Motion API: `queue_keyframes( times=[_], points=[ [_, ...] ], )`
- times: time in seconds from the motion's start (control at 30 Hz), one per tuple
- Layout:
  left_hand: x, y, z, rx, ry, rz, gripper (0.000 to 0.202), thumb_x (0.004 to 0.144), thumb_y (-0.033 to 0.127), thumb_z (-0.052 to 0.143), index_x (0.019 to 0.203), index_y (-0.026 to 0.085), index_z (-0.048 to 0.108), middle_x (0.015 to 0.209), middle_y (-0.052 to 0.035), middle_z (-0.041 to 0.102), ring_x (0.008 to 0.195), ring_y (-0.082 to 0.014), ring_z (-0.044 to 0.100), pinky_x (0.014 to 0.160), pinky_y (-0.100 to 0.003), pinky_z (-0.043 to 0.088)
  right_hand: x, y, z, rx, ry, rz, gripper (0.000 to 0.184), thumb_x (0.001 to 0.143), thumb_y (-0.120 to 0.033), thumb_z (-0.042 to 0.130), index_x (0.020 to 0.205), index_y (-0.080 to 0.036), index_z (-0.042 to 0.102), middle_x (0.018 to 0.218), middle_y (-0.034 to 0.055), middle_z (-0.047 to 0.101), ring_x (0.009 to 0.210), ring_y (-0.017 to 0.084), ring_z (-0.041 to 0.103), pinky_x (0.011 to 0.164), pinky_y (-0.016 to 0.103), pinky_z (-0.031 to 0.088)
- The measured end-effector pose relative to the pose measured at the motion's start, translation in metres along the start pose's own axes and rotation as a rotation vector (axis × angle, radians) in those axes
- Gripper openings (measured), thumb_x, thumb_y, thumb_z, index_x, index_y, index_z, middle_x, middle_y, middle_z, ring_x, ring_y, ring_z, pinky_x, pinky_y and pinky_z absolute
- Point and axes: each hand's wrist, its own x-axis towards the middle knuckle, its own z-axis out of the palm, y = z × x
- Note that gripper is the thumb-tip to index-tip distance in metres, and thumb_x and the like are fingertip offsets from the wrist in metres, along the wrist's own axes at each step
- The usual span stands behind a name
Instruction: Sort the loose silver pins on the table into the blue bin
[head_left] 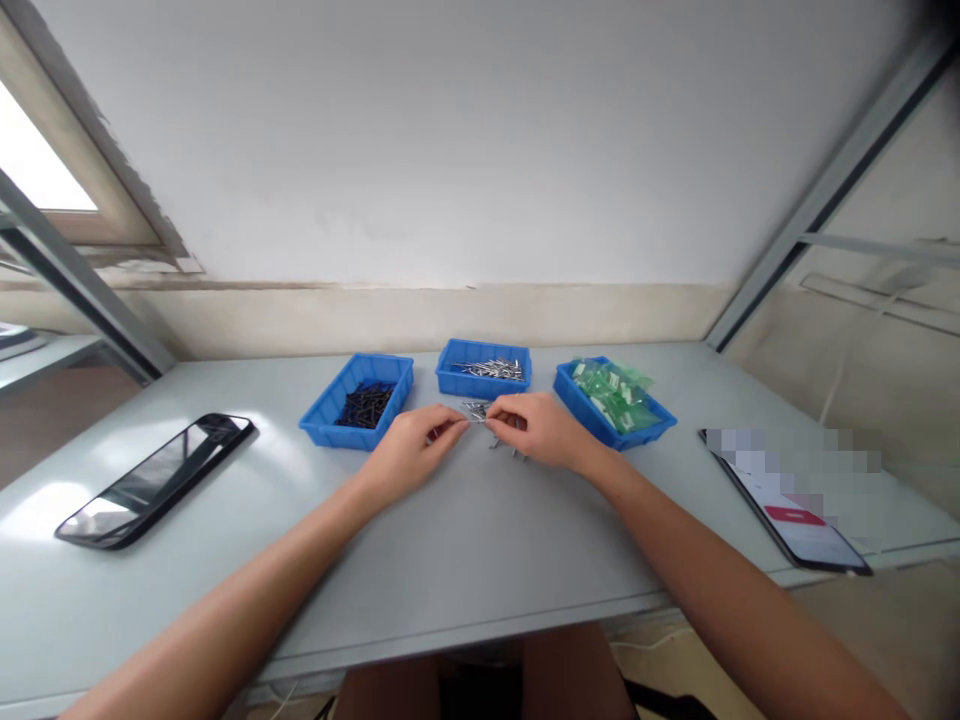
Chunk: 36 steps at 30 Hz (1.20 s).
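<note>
My left hand point(421, 445) is closed in a pinch, thumb against fingertips, over the middle of the grey table point(465, 560). Facing it a short gap away, my right hand point(538, 428) is also pinched. Between the fingertips lies a small cluster of thin silver metal pieces point(475, 408); I cannot make out exactly what each hand grips. A few more silver pieces point(517, 455) show beneath my right hand. Just behind the hands stands a blue tray point(480, 384) of silver screw-like pieces point(495, 370).
At left is a blue tray point(337, 436) with black screws point(366, 405); at right, a blue tray point(637, 438) with green plastic packets point(615, 395). A dark phone point(157, 480) lies far left, another lit phone point(787, 510) far right. Metal frame posts point(817, 200) flank the table.
</note>
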Motion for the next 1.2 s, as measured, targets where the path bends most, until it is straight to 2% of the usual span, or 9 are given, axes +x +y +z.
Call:
queue_keyframes(
  times=[0.33,1.2],
  points=[
    [0.0007,-0.0001,0.0012,0.004,0.035,0.003,0.025,0.089,0.031,0.045,0.087,0.017,0.065,0.083,-0.0027,0.067,0.070,-0.0137,0.058,0.066,-0.025,0.045,-0.0010,-0.0014,-0.0002,0.001,-0.013,-0.007,0.013,0.084,-0.024,0.049,0.081,-0.018,0.061,0.068,-0.0011,0.062,0.058,0.009,0.054,0.057,0.020,0.038],
    [0.0005,0.0016,0.0005,0.009,0.000,0.029,0.024,0.089,0.029,0.044,0.085,0.016,0.065,0.078,-0.0016,0.066,0.064,-0.0118,0.055,0.062,-0.023,0.043,-0.0015,0.0027,0.0018,-0.111,-0.011,-0.079,0.013,0.084,-0.022,0.050,0.081,-0.018,0.061,0.068,-0.0010,0.060,0.060,0.010,0.051,0.058,0.021,0.035]
  ],
)
